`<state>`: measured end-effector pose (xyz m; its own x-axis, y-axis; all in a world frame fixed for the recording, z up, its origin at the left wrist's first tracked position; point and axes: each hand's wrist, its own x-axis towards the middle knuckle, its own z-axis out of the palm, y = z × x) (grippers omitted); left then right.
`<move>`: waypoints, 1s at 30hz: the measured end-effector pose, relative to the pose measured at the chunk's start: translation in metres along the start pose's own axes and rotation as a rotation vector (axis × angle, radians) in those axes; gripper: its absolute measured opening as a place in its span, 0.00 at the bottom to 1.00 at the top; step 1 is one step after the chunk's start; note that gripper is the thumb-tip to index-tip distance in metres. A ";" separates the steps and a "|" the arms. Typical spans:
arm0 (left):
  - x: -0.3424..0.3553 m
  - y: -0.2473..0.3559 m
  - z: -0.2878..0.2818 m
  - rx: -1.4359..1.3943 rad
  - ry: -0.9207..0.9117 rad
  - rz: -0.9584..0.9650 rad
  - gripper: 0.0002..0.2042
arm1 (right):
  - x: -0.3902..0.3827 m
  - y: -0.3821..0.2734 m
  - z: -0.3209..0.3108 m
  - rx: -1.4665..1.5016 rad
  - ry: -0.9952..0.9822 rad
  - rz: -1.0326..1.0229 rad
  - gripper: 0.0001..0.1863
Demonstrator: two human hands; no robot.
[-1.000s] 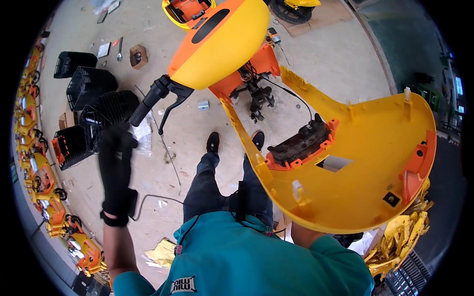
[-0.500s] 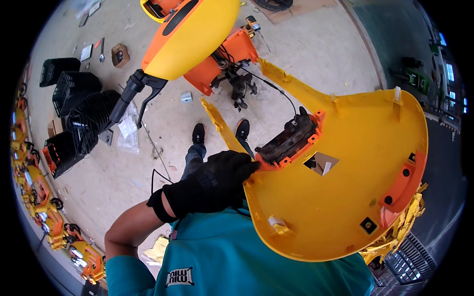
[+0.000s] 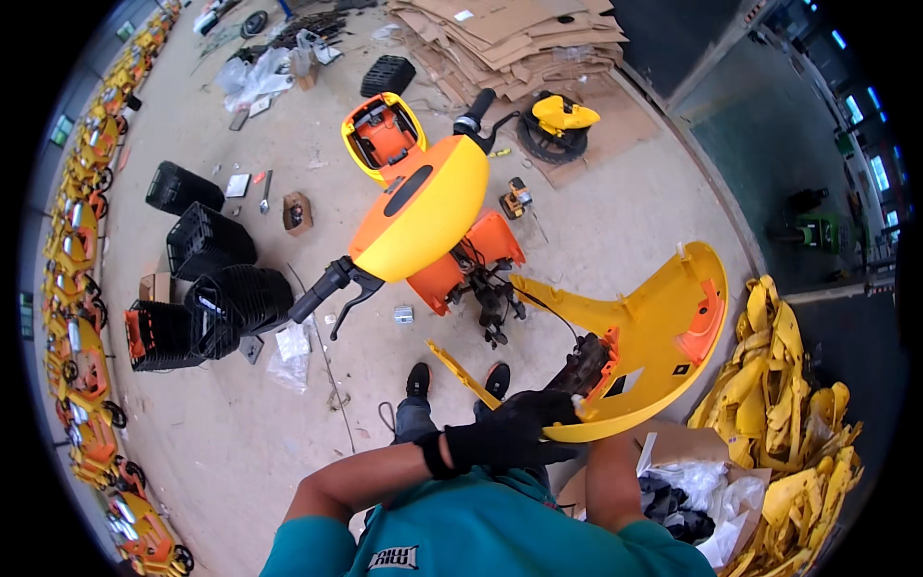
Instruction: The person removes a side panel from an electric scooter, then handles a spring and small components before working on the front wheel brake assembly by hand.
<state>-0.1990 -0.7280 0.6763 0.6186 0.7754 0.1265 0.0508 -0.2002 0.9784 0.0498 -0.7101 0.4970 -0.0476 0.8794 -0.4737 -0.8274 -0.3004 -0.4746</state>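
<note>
A yellow scooter body panel (image 3: pixel 663 322), its inner side showing, is tilted in front of me on the right. My left hand (image 3: pixel 510 430), in a black glove, is closed at the panel's near edge. My right forearm (image 3: pixel 615 476) goes up behind the panel, which hides that hand. A dark part in an orange frame (image 3: pixel 611 363) sits in the panel's middle, and a thin black cable runs from it toward the scooter's frame (image 3: pixel 490 298). Beyond stands the scooter's yellow and orange handlebar cover (image 3: pixel 423 207), with black grips.
Yellow panels (image 3: pixel 769 375) are heaped at the right, beside a carton (image 3: pixel 687 440) with plastic bags. Black baskets (image 3: pixel 207 240) stand at left. A drill (image 3: pixel 516 199) and a wheel (image 3: pixel 551 139) lie beyond the scooter, near flattened cardboard (image 3: pixel 510 38). Scooters line the far left.
The panel has moved away from my chest and tipped, its inner side now more foreshortened. My left hand moved with it. My right forearm has come into view, and more of the room shows.
</note>
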 end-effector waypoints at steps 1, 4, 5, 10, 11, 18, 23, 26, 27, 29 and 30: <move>0.004 0.002 0.006 0.018 0.027 0.017 0.20 | 0.001 -0.004 -0.001 -0.043 -0.014 -0.008 0.26; 0.024 -0.010 0.031 0.127 0.122 0.245 0.20 | -0.003 -0.020 -0.003 -0.189 -0.042 -0.034 0.24; 0.024 -0.017 0.042 0.145 0.124 0.194 0.23 | -0.004 -0.025 -0.004 -0.242 -0.045 -0.039 0.24; 0.047 -0.025 0.073 0.142 0.041 0.039 0.39 | -0.022 -0.051 -0.023 -0.485 -0.041 -0.086 0.21; 0.052 -0.027 0.080 0.291 0.124 0.111 0.40 | -0.024 -0.059 -0.026 -0.528 -0.037 -0.099 0.20; 0.070 -0.074 0.129 0.348 0.135 0.043 0.22 | -0.063 -0.128 0.039 -0.803 0.112 -0.319 0.18; 0.076 -0.058 0.131 0.531 -0.046 -0.097 0.27 | -0.116 -0.140 0.122 -0.902 0.083 -0.416 0.25; 0.074 -0.073 0.142 0.447 -0.051 -0.072 0.27 | -0.123 -0.145 0.137 -1.018 0.091 -0.354 0.29; 0.074 -0.069 0.143 0.443 -0.054 -0.055 0.27 | -0.121 -0.144 0.130 -1.115 0.062 -0.383 0.32; 0.077 -0.067 0.147 0.479 -0.048 -0.061 0.26 | -0.124 -0.141 0.130 -1.206 0.087 -0.424 0.39; 0.079 -0.068 0.148 0.518 -0.041 -0.087 0.26 | -0.123 -0.134 0.124 -1.210 0.086 -0.505 0.39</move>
<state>-0.0380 -0.7416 0.5961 0.6241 0.7807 0.0317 0.4779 -0.4135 0.7750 0.0974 -0.7320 0.7108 0.1903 0.9790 -0.0732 0.2811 -0.1258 -0.9514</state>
